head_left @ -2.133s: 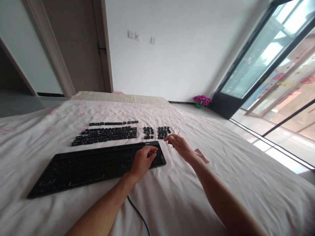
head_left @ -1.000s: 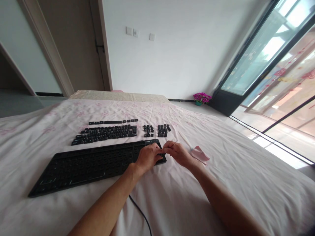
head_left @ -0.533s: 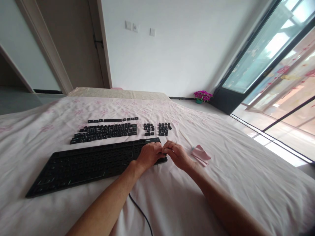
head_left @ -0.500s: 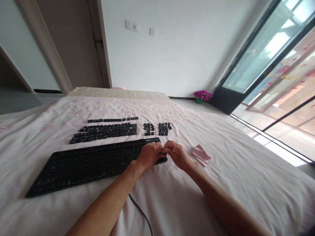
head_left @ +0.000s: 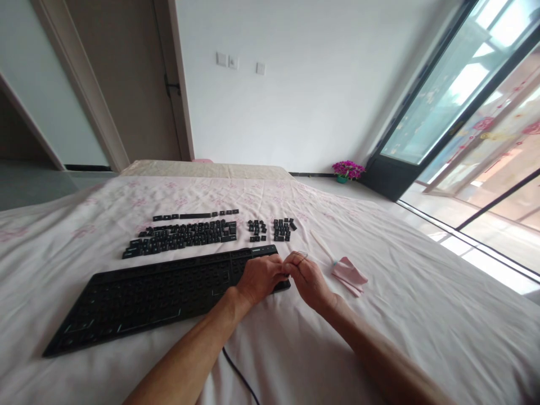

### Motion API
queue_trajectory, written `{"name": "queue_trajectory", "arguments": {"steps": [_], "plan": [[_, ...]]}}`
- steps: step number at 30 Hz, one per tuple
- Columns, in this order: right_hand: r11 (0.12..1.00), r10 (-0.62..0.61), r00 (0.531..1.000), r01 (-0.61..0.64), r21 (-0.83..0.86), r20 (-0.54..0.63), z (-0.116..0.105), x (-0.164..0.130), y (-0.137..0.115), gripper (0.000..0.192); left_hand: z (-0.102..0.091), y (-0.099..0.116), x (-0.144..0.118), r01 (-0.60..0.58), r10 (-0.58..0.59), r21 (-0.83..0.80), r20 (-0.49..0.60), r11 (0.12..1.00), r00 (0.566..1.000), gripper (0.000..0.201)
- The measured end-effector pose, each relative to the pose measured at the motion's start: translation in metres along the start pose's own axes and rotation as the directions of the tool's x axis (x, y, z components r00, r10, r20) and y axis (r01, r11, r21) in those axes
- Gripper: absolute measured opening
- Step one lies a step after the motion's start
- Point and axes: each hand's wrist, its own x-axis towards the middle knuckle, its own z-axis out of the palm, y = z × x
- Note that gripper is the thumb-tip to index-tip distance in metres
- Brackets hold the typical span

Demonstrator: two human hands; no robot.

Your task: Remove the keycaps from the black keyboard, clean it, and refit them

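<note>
Bedroom with white wall, door at the far left, glazed doors at the right; a bed point(head_left: 379, 337) under a white sheet with pink flower print carries everything. Black keyboard point(head_left: 160, 292), near the front edge, its key wells bare across nearly the whole frame. Removed keycaps point(head_left: 185, 233), laid in ordered rows just behind it toward the far edge. Left hand point(head_left: 259, 277), fingers curled together on the keyboard's right end. Right hand point(head_left: 307, 277), touching the left, fingertips pinched on a thin wire puller point(head_left: 300, 256) at that corner. Pink cloth point(head_left: 349, 275), just right of the hands. By appearance, key removal is almost finished; only the right corner remains.
</note>
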Motion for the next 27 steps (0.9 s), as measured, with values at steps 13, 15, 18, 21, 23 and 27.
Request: {"name": "queue_trajectory", "arguments": {"steps": [13, 15, 18, 21, 23, 27], "plan": [[0.998, 0.030, 0.998, -0.027, -0.062, 0.050, -0.004, 0.019, -0.015, 0.026, -0.005, 0.000, -0.003, 0.099, -0.107, -0.129, -0.053, 0.987, 0.993, 0.011], [1.000, 0.030, 1.000, -0.030, -0.002, -0.003, -0.002, 0.017, -0.011, 0.026, -0.005, 0.000, -0.002, 0.112, -0.118, -0.131, -0.032, 0.985, 0.993, 0.015], [0.999, -0.034, 0.998, 0.035, 0.003, -0.043, -0.002, 0.012, -0.011, 0.026, -0.004, -0.001, 0.000, 0.116, -0.125, -0.181, -0.040, 0.977, 0.991, 0.020], [0.994, -0.103, 0.991, 0.105, 0.020, -0.082, -0.005, 0.009, -0.013, 0.026, -0.003, -0.002, 0.001, 0.116, -0.141, -0.286, -0.067, 0.951, 0.988, 0.027], [0.993, -0.096, 0.987, 0.104, 0.056, -0.131, -0.007, 0.009, -0.012, 0.028, -0.002, -0.003, 0.001, 0.142, -0.177, -0.350, -0.070, 0.926, 0.982, 0.032], [0.982, 0.040, 0.967, 0.008, 0.187, -0.253, -0.005, 0.011, -0.003, 0.030, -0.001, -0.003, 0.002, 0.198, -0.244, -0.391, -0.070, 0.899, 0.967, 0.040]]}}
